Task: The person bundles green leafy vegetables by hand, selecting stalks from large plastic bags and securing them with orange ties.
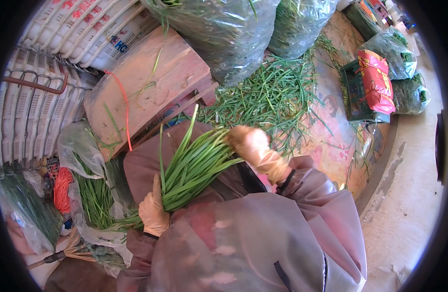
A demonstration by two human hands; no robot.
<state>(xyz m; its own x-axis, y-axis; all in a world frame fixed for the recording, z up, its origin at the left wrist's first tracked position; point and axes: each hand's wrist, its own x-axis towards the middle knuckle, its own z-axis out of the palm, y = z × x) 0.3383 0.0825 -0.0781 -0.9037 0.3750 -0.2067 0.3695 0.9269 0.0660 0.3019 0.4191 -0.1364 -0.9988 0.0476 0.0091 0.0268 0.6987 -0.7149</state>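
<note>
A bundle of long green leaves (194, 168), like garlic chives, lies across my lap. My left hand (154, 213), in a tan glove, is closed around its lower left end, with the thumb pointing up along the leaves. At the bundle's upper right end is my right hand (247, 142), gloved too and blurred; its fingers touch the leaf ends, but whether they grip them cannot be made out. A pile of loose green leaves (267, 91) covers the floor beyond my knees. More long leaves (94, 197) lie in an open clear plastic bag (81, 146) at my left.
A wooden board (165, 69) with a red string (123, 98) stands at the upper left, beside white plastic baskets (38, 113). Large filled plastic bags (224, 33) stand ahead. To the right are a green crate (350, 91) and a red bag (377, 80). Red twine (62, 189) hangs at the left.
</note>
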